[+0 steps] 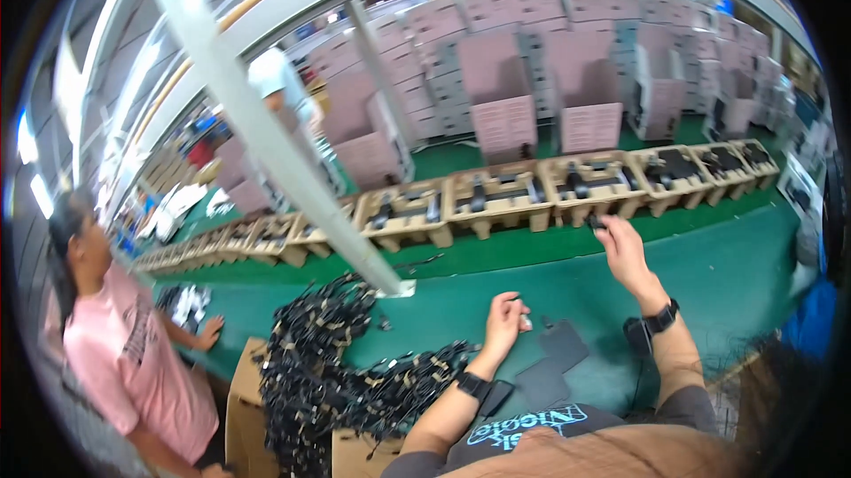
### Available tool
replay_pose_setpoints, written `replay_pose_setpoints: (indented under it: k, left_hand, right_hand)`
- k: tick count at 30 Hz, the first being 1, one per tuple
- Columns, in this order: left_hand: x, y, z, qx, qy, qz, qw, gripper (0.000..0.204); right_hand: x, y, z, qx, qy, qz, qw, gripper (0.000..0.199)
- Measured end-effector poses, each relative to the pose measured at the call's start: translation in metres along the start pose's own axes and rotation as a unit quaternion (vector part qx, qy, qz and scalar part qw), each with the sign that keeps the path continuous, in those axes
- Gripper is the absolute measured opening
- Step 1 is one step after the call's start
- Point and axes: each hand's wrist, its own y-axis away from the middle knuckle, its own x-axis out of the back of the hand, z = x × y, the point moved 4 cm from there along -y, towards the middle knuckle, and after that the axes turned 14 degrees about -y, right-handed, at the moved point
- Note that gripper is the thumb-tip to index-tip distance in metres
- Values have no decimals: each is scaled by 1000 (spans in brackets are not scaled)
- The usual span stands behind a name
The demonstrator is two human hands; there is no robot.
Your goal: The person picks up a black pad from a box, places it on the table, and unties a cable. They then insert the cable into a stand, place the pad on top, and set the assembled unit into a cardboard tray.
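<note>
My right hand (623, 252) reaches toward the row of trays, pinching a small black piece (596, 223) in front of a brown moulded tray (581, 206) that holds black parts. Above the green bench my left hand (503, 322) is closed, its fingers curled; a small pale bit shows at the fingertips, too little to name. Two dark grey flat squares (564, 345) lie beside it, partly overlapping. To its left spreads a large tangled heap of black cables (319, 380) with light ties.
More brown trays (408, 216) with black parts line the far side. Behind them stand open pink boxes (501, 128) and stacked ones. A slanted metal post (266, 114) meets the bench. A co-worker in a pink shirt (133, 345) stands left, near a cardboard box (245, 416).
</note>
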Motion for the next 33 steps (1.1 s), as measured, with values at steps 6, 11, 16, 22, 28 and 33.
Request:
replay_pose_setpoints:
  k: [6,11,16,22,28,33]
  left_hand:
    - [9,5,6,-25,-47,8,999,17]
    - [13,7,11,-33,-65,13,997,15]
    - [18,10,13,-40,-69,7,997,15]
    - [23,17,10,-25,-81,20,996,15]
    - [28,16,18,-10,-114,19,993,14]
    - [35,11,23,-21,-97,34,994,14]
  right_hand:
    - [54,-69,44,-53,165,129,976,22]
    - [83,-110,105,-155,327,42,931,26]
    - [84,-119,147,-205,427,-99,875,26]
    - [44,-112,211,-235,433,-188,850,29]
    - [28,-87,261,-270,283,30,920,43]
    - [45,-93,267,-252,268,-38,929,23]
